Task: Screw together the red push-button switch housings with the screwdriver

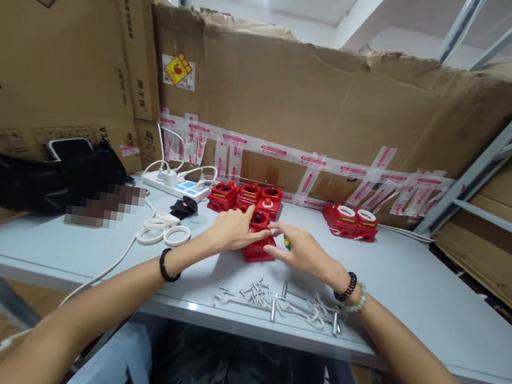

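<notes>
My left hand (pixel 231 230) and my right hand (pixel 299 251) meet on a red plastic box (pixel 257 249) standing on the grey table (pixel 413 290). The left hand's fingers are curled over its top left side. The right hand's fingers reach onto its right side, pinching at it. A small yellow-green object (pixel 286 243) peeks out behind the right hand's fingers. Just behind the box stands a row of three red boxes with black openings (pixel 246 197).
Several metal screws and pins (pixel 279 300) lie near the front edge. Two red boxes with white rings (pixel 351 221) sit at the back right. A white power strip (pixel 175 186), white rings (pixel 164 233), a black bag (pixel 48 179) and cardboard walls (pixel 324 112) surround the table.
</notes>
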A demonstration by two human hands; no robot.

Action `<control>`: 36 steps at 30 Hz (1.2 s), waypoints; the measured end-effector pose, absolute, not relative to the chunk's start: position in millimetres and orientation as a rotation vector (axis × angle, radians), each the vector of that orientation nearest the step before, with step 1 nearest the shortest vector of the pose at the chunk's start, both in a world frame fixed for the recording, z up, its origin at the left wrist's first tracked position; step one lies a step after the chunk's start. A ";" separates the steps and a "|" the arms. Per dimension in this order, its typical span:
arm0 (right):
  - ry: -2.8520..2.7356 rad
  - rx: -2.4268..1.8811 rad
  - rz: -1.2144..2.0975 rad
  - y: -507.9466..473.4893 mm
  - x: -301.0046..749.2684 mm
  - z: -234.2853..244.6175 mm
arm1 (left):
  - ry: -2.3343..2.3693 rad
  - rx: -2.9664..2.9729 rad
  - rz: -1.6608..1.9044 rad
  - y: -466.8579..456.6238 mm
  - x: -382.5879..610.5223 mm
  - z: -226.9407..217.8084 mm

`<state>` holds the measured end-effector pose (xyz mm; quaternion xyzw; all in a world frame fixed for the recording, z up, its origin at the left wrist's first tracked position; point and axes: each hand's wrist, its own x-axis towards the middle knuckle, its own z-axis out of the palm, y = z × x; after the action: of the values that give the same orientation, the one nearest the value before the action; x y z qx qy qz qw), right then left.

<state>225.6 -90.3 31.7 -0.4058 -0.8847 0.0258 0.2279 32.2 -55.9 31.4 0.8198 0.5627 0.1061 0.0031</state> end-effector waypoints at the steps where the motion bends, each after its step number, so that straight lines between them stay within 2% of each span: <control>1: -2.448 -1.109 0.064 -91.3 224.2 31.4 | 1.756 2.558 0.343 -55.9 32.8 30.4; 7: -2.404 -1.192 0.001 -92.6 219.3 30.2 | 1.573 2.451 0.416 -46.8 25.0 26.4; 15: -2.376 -1.242 -0.018 -89.4 219.5 30.2 | 1.198 2.004 0.478 -42.7 16.3 33.7; 21: -2.412 -1.282 -0.043 -85.6 216.7 29.8 | 0.987 1.833 0.389 -43.6 18.4 31.7; 28: -2.457 -1.337 -0.093 -82.5 226.8 39.5 | 1.390 2.318 0.627 -26.6 9.3 23.6; 36: -2.474 -1.486 -0.126 -87.6 229.6 44.3 | 1.173 2.365 0.497 -26.7 14.7 20.1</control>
<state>229.6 -87.6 44.3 -0.5103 -0.8495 -0.0433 0.1263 14.7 -26.7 20.1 0.8577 0.4254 0.1803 0.2257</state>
